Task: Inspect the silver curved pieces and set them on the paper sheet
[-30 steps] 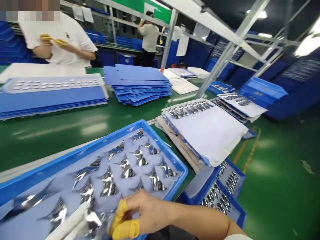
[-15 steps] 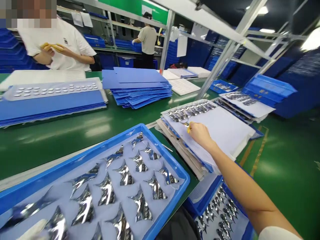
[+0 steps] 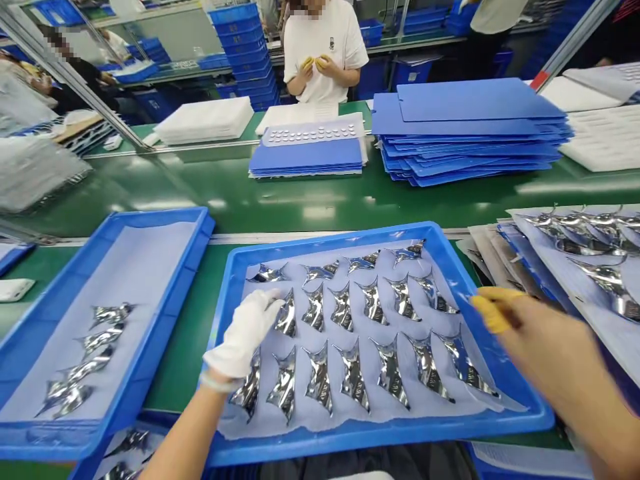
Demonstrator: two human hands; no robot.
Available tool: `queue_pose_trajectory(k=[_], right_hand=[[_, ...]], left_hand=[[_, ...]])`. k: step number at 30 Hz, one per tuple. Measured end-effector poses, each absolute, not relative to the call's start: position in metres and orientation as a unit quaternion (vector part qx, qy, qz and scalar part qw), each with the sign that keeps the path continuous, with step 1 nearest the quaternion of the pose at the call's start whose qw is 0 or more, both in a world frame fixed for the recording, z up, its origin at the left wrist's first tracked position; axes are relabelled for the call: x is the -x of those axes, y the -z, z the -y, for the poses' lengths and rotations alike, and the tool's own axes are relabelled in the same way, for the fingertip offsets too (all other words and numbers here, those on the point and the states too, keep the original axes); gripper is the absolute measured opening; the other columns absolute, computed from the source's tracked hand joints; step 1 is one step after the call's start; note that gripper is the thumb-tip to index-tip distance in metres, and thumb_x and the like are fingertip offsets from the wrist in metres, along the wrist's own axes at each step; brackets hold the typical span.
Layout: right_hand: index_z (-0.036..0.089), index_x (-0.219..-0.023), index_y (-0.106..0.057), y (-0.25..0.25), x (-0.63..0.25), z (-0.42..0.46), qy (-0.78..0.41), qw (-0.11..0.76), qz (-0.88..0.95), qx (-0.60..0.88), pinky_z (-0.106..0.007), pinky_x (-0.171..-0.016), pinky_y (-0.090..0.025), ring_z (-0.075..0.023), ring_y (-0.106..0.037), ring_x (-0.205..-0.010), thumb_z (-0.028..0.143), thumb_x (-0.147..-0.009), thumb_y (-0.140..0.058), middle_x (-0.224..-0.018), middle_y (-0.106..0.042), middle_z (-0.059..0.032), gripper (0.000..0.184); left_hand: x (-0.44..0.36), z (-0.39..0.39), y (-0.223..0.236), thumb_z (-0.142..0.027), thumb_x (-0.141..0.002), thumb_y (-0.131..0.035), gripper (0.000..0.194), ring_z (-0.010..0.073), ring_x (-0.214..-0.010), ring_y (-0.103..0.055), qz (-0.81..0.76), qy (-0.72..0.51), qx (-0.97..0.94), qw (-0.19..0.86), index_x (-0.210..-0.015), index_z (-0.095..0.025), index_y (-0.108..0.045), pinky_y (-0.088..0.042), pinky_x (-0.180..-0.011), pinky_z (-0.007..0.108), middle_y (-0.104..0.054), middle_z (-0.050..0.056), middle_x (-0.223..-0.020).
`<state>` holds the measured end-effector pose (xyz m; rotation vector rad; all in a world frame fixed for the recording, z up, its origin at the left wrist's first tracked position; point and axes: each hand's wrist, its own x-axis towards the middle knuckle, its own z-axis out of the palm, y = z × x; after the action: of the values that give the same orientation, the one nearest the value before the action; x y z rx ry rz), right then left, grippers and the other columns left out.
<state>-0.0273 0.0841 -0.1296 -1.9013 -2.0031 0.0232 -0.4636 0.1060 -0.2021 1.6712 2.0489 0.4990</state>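
Head view: right hand [image 3: 537, 340] has left sheet stack [image 3: 560, 263], seemingly over tray rim [image 3: 463, 275]

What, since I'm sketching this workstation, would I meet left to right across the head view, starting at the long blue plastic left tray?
Long blue plastic left tray, white-gloved left hand, shiny silver-coloured pointed pieces in the middle of the wide blue plastic tray, right hand with yellow finger covers.

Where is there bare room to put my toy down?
The green table has a long bare strip between the middle tray and the blue sheet stacks. The left tray is bare at its far end, beyond its shiny cluster. The middle tray is crowded: rows of shiny pieces, plus the gloved left hand.
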Motion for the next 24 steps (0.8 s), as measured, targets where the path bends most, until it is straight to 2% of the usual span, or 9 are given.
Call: queue_pose_trajectory(k=[4, 7, 9, 12, 15, 17, 20, 22, 24], right_hand=[[0.017, -0.101, -0.067, 0.153, 0.106, -0.078, -0.124, 0.212, 0.797, 0.552, -0.037, -0.068, -0.055, -0.0242, -0.07, -0.074, 0.04, -0.101, -0.038, -0.089, -0.074, -0.0135, 0.037], [0.016, -0.098, -0.067, 0.166, 0.139, -0.068, -0.189, 0.239, 0.809, 0.503, -0.034, -0.065, -0.053, -0.0221, -0.067, -0.073, 0.028, -0.1, -0.042, -0.083, -0.072, -0.0104, 0.028], [0.016, -0.098, -0.067, 0.168, 0.155, -0.059, -0.249, 0.269, 0.79, 0.491, -0.033, -0.065, -0.052, -0.0205, -0.064, -0.073, 0.025, -0.1, -0.043, -0.082, -0.07, -0.0085, 0.026], [0.018, -0.109, -0.065, 0.164, 0.181, -0.049, -0.362, 0.327, 0.736, 0.47, -0.035, -0.078, -0.052, -0.0203, -0.062, -0.086, 0.026, -0.1, -0.044, -0.092, -0.068, -0.0081, 0.025], [0.02, -0.115, -0.064, 0.156, 0.209, -0.043, -0.518, 0.359, 0.657, 0.413, -0.036, -0.087, -0.049, -0.0195, -0.061, -0.094, 0.031, -0.1, -0.044, -0.101, -0.066, -0.0076, 0.027], [0.019, -0.101, -0.066, 0.151, 0.223, -0.04, -0.647, 0.358, 0.577, 0.348, -0.033, -0.082, -0.049, -0.0167, -0.062, -0.084, 0.036, -0.099, -0.046, -0.091, -0.066, -0.0048, 0.026], [0.018, -0.076, -0.061, 0.147, 0.235, -0.036, -0.775, 0.356, 0.434, 0.291, -0.026, -0.068, -0.047, -0.0117, -0.056, -0.064, 0.043, -0.093, -0.058, -0.068, -0.059, 0.0009, 0.031], [0.017, -0.07, -0.057, 0.147, 0.235, -0.034, -0.798, 0.363, 0.374, 0.304, -0.024, -0.062, -0.044, -0.0093, -0.052, -0.058, 0.044, -0.085, -0.069, -0.063, -0.055, 0.0033, 0.033], [0.016, -0.07, -0.057, 0.146, 0.231, -0.032, -0.799, 0.367, 0.349, 0.325, -0.022, -0.059, -0.041, -0.0079, -0.049, -0.057, 0.044, -0.08, -0.074, -0.064, -0.053, 0.0044, 0.034]], left_hand=[[0.447, -0.124, 0.224, -0.028, -0.076, -0.07, 0.02, 0.0306, -0.103, -0.064, -0.73, -0.193, -0.615, 0.229, -0.092, -0.015, -0.07, -0.042, -0.1, 0.049, -0.073, 0.014, -0.098], [0.447, -0.121, 0.21, -0.03, -0.079, -0.066, 0.012, 0.0293, -0.096, -0.065, -0.71, -0.235, -0.617, 0.246, -0.077, -0.018, -0.067, -0.044, -0.098, 0.049, -0.071, 0.011, -0.087], [0.447, -0.108, 0.187, -0.035, -0.084, -0.062, 0.016, 0.0291, -0.096, -0.065, -0.691, -0.279, -0.613, 0.263, -0.082, -0.019, -0.067, -0.046, -0.097, 0.047, -0.071, 0.011, -0.092], [0.439, -0.076, 0.155, -0.041, -0.092, -0.052, 0.028, 0.0255, -0.107, -0.064, -0.639, -0.341, -0.606, 0.327, -0.106, -0.022, -0.067, -0.049, -0.097, 0.04, -0.069, 0.008, -0.115], [0.421, -0.046, 0.145, -0.041, -0.086, -0.065, 0.026, 0.0245, -0.101, -0.067, -0.57, -0.491, -0.457, 0.475, -0.101, -0.021, -0.07, -0.053, -0.092, 0.035, -0.073, 0.008, -0.107], [0.406, -0.032, 0.149, -0.038, -0.076, -0.077, 0.025, 0.0221, -0.088, -0.07, -0.52, -0.56, -0.329, 0.555, -0.093, -0.02, -0.073, -0.056, -0.085, 0.032, -0.074, 0.007, -0.096], [0.387, -0.021, 0.158, -0.034, -0.074, -0.08, 0.024, 0.0176, -0.074, -0.07, -0.484, -0.589, -0.211, 0.611, -0.094, -0.021, -0.074, -0.058, -0.072, 0.028, -0.075, 0.003, -0.091], [0.381, -0.017, 0.159, -0.034, -0.075, -0.079, 0.026, 0.0182, -0.075, -0.071, -0.482, -0.585, -0.178, 0.627, -0.098, -0.022, -0.075, -0.059, -0.068, 0.027, -0.076, 0.003, -0.092], [0.381, -0.014, 0.157, -0.039, -0.077, -0.077, 0.031, 0.0214, -0.087, -0.072, -0.5, -0.574, -0.183, 0.622, -0.104, -0.022, -0.076, -0.06, -0.075, 0.029, -0.076, 0.005, -0.1]])
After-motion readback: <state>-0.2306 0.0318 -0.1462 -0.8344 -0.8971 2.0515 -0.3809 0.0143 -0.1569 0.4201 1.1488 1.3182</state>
